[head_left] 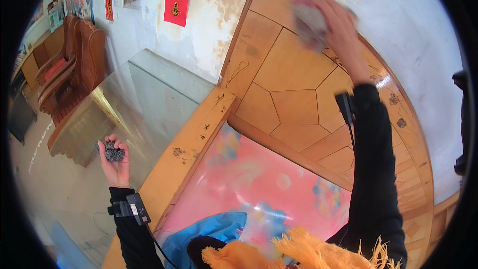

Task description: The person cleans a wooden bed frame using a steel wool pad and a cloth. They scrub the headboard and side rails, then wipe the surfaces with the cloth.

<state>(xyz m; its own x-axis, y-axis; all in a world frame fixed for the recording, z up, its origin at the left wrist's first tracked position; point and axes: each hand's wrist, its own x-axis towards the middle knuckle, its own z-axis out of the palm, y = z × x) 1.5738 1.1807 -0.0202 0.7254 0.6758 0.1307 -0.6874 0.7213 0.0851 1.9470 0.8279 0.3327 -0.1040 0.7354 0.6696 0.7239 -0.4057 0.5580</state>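
Note:
My left hand (pixel 116 164) is raised over the glass at the left, fingers curled around a dark grey speckled scouring pad (pixel 113 152). High on the wooden headboard (pixel 287 71), near its top edge, my right hand (pixel 341 31) holds a bunched grey cloth (pixel 309 20) with reddish patches. Both the cloth and that hand are blurred. The headboard has a panel pattern of dark lines, with dark scuffs and scribbles on the wood. Below it lies a bed surface with a shiny pink flowered cover (pixel 246 179).
A wooden side rail (pixel 186 149) divides the bed from a glass panel (pixel 149 93). Carved wooden chairs (pixel 84 52) stand far left. The wall (pixel 209 18) is stained and bears red paper strips with writing. Blue fabric (pixel 209 229) and an orange fringed scarf (pixel 317 248) lie close to me.

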